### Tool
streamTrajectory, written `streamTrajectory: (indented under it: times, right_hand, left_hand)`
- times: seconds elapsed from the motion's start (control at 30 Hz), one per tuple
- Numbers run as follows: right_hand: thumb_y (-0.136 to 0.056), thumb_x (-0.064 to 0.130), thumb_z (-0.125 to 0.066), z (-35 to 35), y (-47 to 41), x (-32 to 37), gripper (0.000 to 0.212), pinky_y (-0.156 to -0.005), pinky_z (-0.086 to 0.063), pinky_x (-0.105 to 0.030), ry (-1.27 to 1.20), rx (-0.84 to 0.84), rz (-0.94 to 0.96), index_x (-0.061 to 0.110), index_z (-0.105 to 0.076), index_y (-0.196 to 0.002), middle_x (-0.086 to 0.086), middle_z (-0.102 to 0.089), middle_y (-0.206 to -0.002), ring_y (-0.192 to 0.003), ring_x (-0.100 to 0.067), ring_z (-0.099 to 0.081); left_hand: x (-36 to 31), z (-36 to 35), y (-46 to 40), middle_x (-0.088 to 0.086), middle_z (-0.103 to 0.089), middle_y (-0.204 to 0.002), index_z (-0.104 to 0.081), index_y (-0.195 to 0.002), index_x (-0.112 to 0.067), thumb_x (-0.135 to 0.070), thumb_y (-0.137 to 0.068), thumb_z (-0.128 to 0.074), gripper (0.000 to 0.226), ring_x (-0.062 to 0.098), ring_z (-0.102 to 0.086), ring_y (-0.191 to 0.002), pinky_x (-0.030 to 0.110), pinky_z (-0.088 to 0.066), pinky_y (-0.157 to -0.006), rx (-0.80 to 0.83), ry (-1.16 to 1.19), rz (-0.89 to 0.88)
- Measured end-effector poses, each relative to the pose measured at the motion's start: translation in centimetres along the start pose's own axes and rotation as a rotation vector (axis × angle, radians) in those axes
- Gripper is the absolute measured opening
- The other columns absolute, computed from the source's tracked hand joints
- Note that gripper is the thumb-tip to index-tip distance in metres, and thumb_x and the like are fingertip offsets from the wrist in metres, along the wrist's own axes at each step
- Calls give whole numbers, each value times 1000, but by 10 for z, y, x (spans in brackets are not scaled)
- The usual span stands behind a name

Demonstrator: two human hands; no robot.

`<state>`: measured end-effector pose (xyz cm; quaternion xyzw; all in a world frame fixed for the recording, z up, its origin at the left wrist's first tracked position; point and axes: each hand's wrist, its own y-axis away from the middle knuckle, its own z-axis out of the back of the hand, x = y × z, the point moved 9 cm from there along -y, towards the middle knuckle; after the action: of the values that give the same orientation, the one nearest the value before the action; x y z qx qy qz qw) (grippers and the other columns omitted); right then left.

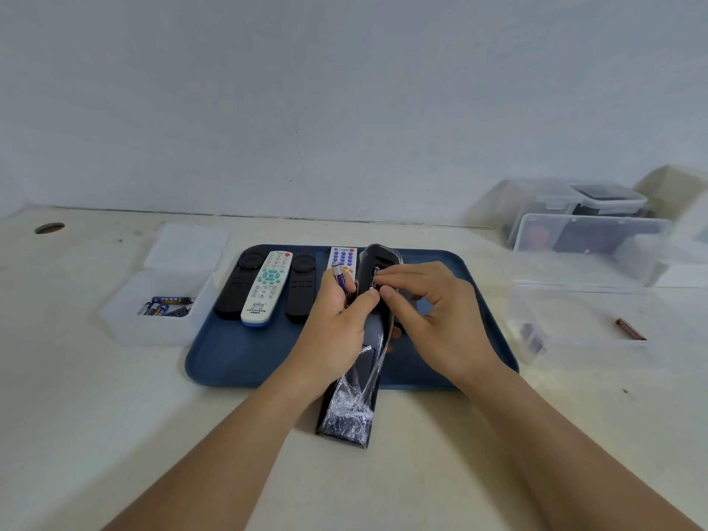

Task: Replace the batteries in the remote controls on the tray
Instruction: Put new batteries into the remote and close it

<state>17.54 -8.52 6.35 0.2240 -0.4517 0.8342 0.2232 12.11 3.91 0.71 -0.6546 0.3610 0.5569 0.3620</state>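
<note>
A blue tray (230, 358) holds a black remote (237, 289), a white remote (266, 287), a second black remote (302, 289) and a white remote with purple buttons (343, 258). Above the tray I hold a long black remote in clear plastic wrap (350, 408), back side up, its battery bay open. My left hand (337, 320) grips this remote and also a purple battery (341, 280). The fingertips of my right hand (429, 308) pinch a dark battery (374, 279) in the bay.
A clear box with several blue batteries (166, 305) stands left of the tray, its lid (187, 247) behind it. Clear plastic boxes (574, 300) stand on the right, one with dark batteries (531, 337). A brown battery (630, 328) lies beside them.
</note>
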Motion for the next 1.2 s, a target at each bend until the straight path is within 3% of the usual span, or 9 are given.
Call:
streamTrajectory:
  times: [0.17, 0.3, 0.4, 0.53, 0.67, 0.73, 0.9, 1.0, 1.2]
  right_hand:
    - [-90, 17, -72, -5, 1, 5, 18, -96, -42, -13, 65, 30, 46, 23, -78, -106, 15, -72, -108, -108, -6, -60]
    - [-90, 12, -71, 7, 2, 11, 18, -86, -53, -26, -64, -87, 8, 20, -76, -105, 16, -71, -100, -96, -6, -64]
    - [-91, 18, -70, 5, -1, 13, 23, -83, -55, -28, -193, -39, -69, 23, -72, -113, 15, -72, -100, -98, -10, -67]
    - [-89, 16, -73, -8, -4, 14, 28, -90, -52, -22, -248, 56, -111, 22, -72, -116, 13, -73, -106, -104, -5, -66]
    - [-87, 5, -72, -8, -5, 11, 21, -88, -54, -20, -236, 21, -107, 15, -78, -104, 8, -75, -99, -96, -4, -69]
    - [-87, 4, -73, -7, -4, 6, 20, -86, -56, -24, -265, 15, -140, 16, -78, -103, 8, -76, -97, -93, -6, -71]
    - [-81, 2, -78, 3, -5, -15, 11, -69, -57, -25, -574, -99, -379, 9, -76, -90, -2, -76, -78, -70, -13, -71]
    - [-80, 3, -78, 31, -9, -35, 8, -61, -50, -18, -679, -238, -460, 4, -74, -87, -1, -73, -70, -59, -7, -60]
    - [-79, 4, -81, 33, -10, -38, 12, -54, -44, -14, -493, -107, -418, -3, -73, -85, 0, -67, -62, -52, -2, -56]
  left_hand:
    - [6, 5, -1, 29, -55, -104, -37, -99, -8, -8, -99, -56, 19, 34, -65, -73, 41, -58, -52, -1, 12, 42]
    - [-2, 0, 1, 38, -49, -102, -38, -108, -3, -8, -98, -56, 21, 35, -66, -67, 44, -57, -50, 1, -83, -8]
    - [-10, -11, 7, 19, -53, -93, -40, -108, -6, -12, -102, -54, 17, 18, -69, -58, 46, -60, -52, 62, -200, -63]
    - [-11, -21, 5, 2, -69, -103, -48, -124, -17, -22, -100, -49, 25, 16, -74, -86, 46, -62, -73, 98, -367, -157]
    - [-7, -24, 8, -11, -65, -119, -43, -138, -27, -16, -101, -49, 39, -5, -65, -103, 20, -53, -88, 119, -389, -154]
    - [-7, -25, 10, -9, -66, -118, -44, -134, -26, -14, -101, -49, 35, -2, -67, -100, 24, -55, -89, 130, -359, -141]
    - [0, -32, 14, 16, -68, -103, -35, -109, -27, -4, -101, -48, 28, 37, -71, -62, 42, -58, -54, 192, -175, 9]
    - [3, -29, 13, 8, -71, -97, -37, -109, -34, -4, -100, -50, 35, 37, -72, -62, 45, -59, -53, 156, -105, 67]
    - [3, -23, 12, -5, -70, -89, -43, -129, -23, -5, -102, -49, 33, 36, -73, -66, 44, -60, -53, 97, 19, 100]
